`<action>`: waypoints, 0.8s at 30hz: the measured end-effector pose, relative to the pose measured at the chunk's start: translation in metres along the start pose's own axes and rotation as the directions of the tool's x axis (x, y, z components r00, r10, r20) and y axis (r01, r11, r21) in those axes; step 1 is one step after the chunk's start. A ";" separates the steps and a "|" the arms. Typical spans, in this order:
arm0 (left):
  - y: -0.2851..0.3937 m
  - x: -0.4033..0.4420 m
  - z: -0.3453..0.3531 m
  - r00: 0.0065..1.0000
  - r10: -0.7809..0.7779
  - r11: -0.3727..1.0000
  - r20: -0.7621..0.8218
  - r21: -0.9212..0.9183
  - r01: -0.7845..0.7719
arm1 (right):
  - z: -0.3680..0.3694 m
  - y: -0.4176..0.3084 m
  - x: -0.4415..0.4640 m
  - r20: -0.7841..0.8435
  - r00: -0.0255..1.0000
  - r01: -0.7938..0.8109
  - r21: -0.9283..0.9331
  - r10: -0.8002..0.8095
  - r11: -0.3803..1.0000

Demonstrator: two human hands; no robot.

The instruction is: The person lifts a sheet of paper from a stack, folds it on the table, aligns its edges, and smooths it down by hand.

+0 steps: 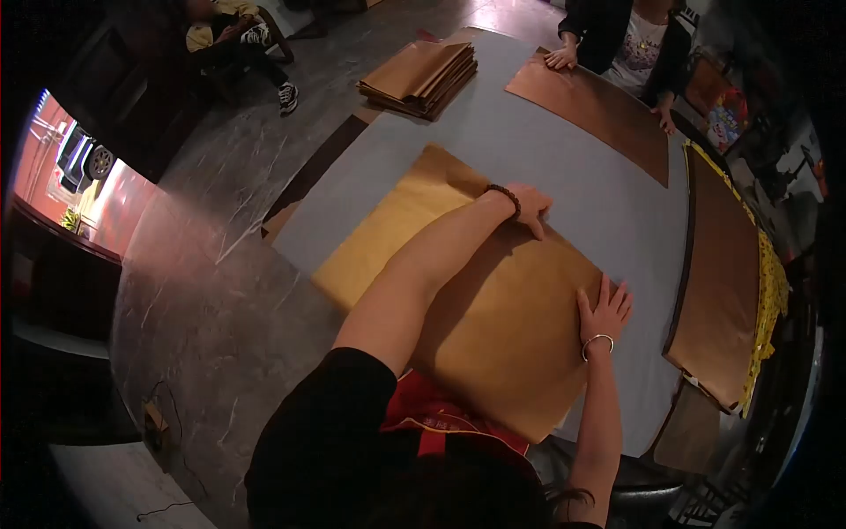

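A large sheet of brown paper [493, 300] lies in front of me, its near corner hanging past the table edge by my red apron. My left hand [530, 207], with a dark beaded bracelet, presses on the paper's far edge, the thumb apart from the fingers. Resting flat at the paper's right corner is my right hand [606, 316], fingers spread, a silver bangle on its wrist. Neither hand grips anything. Whether the sheet is folded double I cannot tell.
The paper lies on a grey-topped table [608, 212]. A stack of folded brown paper [419, 78] sits at the far left. Across from me, a person has both hands on another brown sheet [590, 106]. More brown sheets [718, 291] with yellow edging lie at right. Someone sits on a chair [238, 48].
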State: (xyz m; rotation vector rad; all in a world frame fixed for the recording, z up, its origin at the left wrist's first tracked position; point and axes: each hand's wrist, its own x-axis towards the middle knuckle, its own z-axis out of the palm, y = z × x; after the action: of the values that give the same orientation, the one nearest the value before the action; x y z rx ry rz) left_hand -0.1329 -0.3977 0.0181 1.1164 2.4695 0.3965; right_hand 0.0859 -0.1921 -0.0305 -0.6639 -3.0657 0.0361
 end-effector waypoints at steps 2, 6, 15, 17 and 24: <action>0.004 -0.003 -0.002 1.000 0.018 1.000 -0.013 0.001 -0.018 | 0.000 0.001 0.001 -0.018 1.000 -0.001 0.045 0.002 0.999; 0.005 -0.005 -0.010 0.997 0.025 0.999 0.071 -0.037 -0.022 | -0.003 0.001 -0.001 -0.003 1.000 -0.030 0.003 0.030 1.000; 0.013 -0.017 -0.016 0.977 0.117 0.963 0.180 0.218 -0.156 | -0.013 -0.005 -0.006 -0.059 0.996 -0.062 0.181 0.074 0.982; 0.016 -0.023 -0.014 0.983 0.088 0.965 0.164 0.231 -0.125 | -0.014 -0.003 -0.007 -0.094 0.993 -0.059 0.166 0.075 0.984; 0.016 -0.040 -0.001 0.986 0.168 0.943 0.001 0.292 -0.161 | 0.003 0.011 -0.006 -0.301 0.940 -0.011 0.446 0.162 0.895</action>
State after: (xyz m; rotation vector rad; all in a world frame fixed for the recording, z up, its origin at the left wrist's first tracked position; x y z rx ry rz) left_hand -0.0993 -0.4179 0.0347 1.4498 2.5207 0.0912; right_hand 0.0963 -0.1845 -0.0335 -0.6895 -2.5661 0.5419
